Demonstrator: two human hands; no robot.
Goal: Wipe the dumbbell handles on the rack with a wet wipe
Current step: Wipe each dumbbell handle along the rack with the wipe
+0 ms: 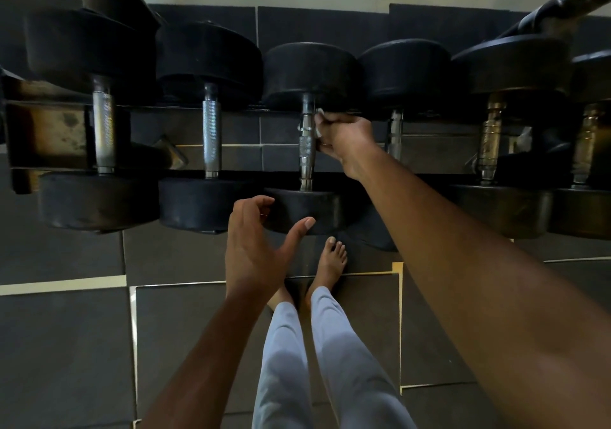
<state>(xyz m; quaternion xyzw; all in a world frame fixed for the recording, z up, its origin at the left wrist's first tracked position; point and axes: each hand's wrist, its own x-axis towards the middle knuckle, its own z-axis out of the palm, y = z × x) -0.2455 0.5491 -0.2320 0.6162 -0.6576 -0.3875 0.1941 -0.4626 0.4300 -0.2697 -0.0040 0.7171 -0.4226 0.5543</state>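
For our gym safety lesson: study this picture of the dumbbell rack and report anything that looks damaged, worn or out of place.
The rack's left end plate looks rusty and stained. The two right-hand dumbbell handles look tarnished and brownish, unlike the silvery ones. The person's foot is bare beside heavy weights. Nothing looks spilled or fallen.

Right hand (pixel 344 137) outstretched, fingers curled (pinching); left hand (pixel 254 246) lower, fingers loosely spread

Dim, shadow-heavy wide-angle view, edges bowed, faint sheen on metal dumbbell handles (pixel 211 130).
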